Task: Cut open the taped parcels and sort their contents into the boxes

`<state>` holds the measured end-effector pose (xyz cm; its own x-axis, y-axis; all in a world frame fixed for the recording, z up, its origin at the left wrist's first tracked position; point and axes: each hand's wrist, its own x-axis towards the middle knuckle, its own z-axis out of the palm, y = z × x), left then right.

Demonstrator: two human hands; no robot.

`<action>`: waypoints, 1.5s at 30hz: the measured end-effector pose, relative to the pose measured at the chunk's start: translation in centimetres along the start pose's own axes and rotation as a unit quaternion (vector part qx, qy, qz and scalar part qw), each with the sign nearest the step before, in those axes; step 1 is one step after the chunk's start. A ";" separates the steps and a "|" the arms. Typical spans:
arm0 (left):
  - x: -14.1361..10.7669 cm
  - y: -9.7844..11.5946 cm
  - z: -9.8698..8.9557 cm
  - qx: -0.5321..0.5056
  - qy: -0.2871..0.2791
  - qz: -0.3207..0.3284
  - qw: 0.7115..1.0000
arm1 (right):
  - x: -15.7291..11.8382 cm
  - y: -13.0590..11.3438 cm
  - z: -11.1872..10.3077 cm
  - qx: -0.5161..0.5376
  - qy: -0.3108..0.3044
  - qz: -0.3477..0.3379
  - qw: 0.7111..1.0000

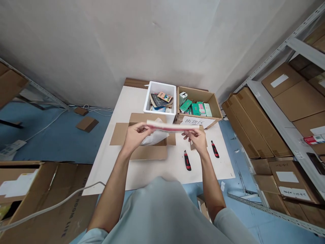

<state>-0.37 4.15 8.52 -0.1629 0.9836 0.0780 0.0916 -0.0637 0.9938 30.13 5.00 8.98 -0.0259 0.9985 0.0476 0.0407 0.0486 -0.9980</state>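
From where I stand, a thin red and white thing (pixel 170 127) is held up over the table (pixel 114 171), too blurry to name; the left hand (pixel 135 136) pinches its left end, thumb and fingers closed; the right hand (pixel 196 138) looks pinched on its right end; below, a brown box (pixel 148 153) has its flaps open, with white wrap (pixel 155 138) in it; opening seems done, shutting is not; 2 knives (pixel 187 161) lie to the right; on the far side sit a white tub (pixel 162 115) of books (pixel 161 100) and a carton (pixel 215 104) of small packs (pixel 195 108).

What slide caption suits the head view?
Left hand and right hand hold a thin red-and-white item over a table.
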 end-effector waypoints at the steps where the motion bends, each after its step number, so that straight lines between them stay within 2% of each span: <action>1: 0.0 0.0 0.2 0.002 0.009 0.000 1.000 | 0.0 -0.1 0.3 0.000 0.003 0.003 1.000; 8: 0.4 -1.0 0.7 0.000 0.013 -0.018 1.000 | 0.3 0.2 1.6 -0.008 0.012 0.020 1.000; 13: 0.1 -2.4 0.0 -0.003 0.005 -0.009 1.000 | -0.1 1.3 1.8 -0.005 0.001 0.019 1.000; 16: -1.0 -3.9 -0.6 -0.012 -0.013 -0.040 0.999 | -1.1 2.5 1.7 0.009 0.004 0.040 0.999; 19: -3.1 -6.3 -1.2 -0.007 -0.023 -0.088 0.996 | -3.0 5.0 1.9 0.003 -0.001 0.075 0.997; 23: -7.2 -10.4 -1.6 -0.018 -0.017 -0.161 0.987 | -7.2 10.5 2.9 -0.002 -0.053 0.134 0.990; 26: -10.2 -12.9 -1.7 -0.044 -0.005 -0.206 0.978 | -10.5 14.4 3.7 -0.004 -0.054 0.156 0.986; 29: -11.4 -14.3 -2.0 -0.051 -0.011 -0.238 0.970 | -12.1 16.3 4.0 -0.001 -0.055 0.170 0.984; 31: -10.2 -14.3 -2.1 -0.050 -0.010 -0.225 0.973 | -11.1 16.1 4.0 -0.003 -0.058 0.156 0.986; 33: -7.1 -13.4 -1.9 -0.042 -0.002 -0.182 0.982 | -7.9 14.6 4.1 -0.011 -0.056 0.120 0.991; 35: -2.1 -11.5 -1.4 -0.026 0.018 -0.114 0.993 | -2.9 12.0 4.3 -0.017 -0.044 0.065 0.997; 39: 9.6 -5.5 -0.5 0.007 0.038 0.039 0.999 | 9.4 6.3 5.2 -0.005 0.014 -0.071 0.997; 41: 13.7 -2.9 -0.6 0.011 0.051 0.101 0.994 | 14.1 4.9 5.4 -0.001 0.042 -0.090 0.995; 43: 15.4 -1.9 -1.4 0.017 0.062 0.145 0.987 | 16.5 5.4 5.1 -0.007 0.052 -0.072 0.996; 45: 14.7 -2.7 -2.6 0.034 0.074 0.152 0.985 | 16.1 7.9 4.6 -0.030 0.057 -0.043 0.997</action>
<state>-5.60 18.37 7.20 -0.2580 0.8855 0.3865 0.2222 -0.3350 0.9156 25.48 21.32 1.68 0.0828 0.9867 0.1400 0.1025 0.1313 -0.9860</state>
